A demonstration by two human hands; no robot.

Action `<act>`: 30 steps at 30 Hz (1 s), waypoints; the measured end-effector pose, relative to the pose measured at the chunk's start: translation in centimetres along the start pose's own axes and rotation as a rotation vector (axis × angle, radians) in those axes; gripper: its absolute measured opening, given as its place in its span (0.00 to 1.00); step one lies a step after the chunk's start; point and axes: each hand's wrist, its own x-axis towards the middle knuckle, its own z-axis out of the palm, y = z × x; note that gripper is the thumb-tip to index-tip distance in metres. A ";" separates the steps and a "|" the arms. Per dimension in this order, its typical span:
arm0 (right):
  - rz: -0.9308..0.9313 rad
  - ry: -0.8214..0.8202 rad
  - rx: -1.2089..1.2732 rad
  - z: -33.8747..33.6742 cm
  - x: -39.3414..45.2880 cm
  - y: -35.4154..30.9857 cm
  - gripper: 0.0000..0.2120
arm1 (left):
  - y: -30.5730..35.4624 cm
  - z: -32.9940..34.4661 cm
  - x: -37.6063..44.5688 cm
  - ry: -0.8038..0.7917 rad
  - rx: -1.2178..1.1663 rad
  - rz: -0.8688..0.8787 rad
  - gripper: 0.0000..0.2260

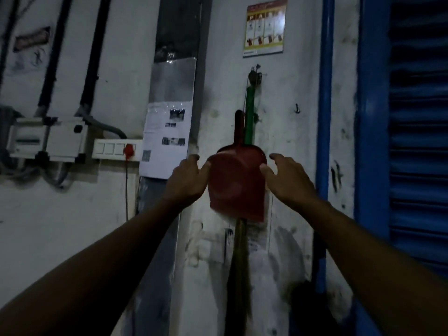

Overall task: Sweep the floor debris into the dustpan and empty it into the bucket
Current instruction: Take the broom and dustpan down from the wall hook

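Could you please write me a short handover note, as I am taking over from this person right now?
Left hand: open, fingers at the left edge of the red dustpan, not gripping it.
Right hand: open, fingers at the dustpan's right edge, no grip either.
The dustpan hangs on the white wall, handle up. The broom hangs behind it, green handle above, bristles below.
No bucket and no floor debris are in view.
Done: nothing yet, only the reach for the tools.
Left: take down dustpan and broom, sweep the debris into the dustpan, empty it into the bucket.
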 end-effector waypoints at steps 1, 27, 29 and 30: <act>-0.002 0.013 0.014 0.1 1.9 0.3 0.29 | 0.3 0.6 1.7 0.009 -0.018 -0.004 0.27; 0.121 0.399 0.495 2.2 36.3 -3.0 0.17 | 3.2 11.4 29.2 -0.462 -1.056 0.098 0.24; 0.099 0.424 0.478 1.8 37.5 -3.0 0.18 | 3.8 12.0 29.4 -0.504 -1.114 0.093 0.25; 0.088 0.436 0.464 1.6 37.9 -2.9 0.18 | 4.0 12.2 29.5 -0.519 -1.130 0.097 0.25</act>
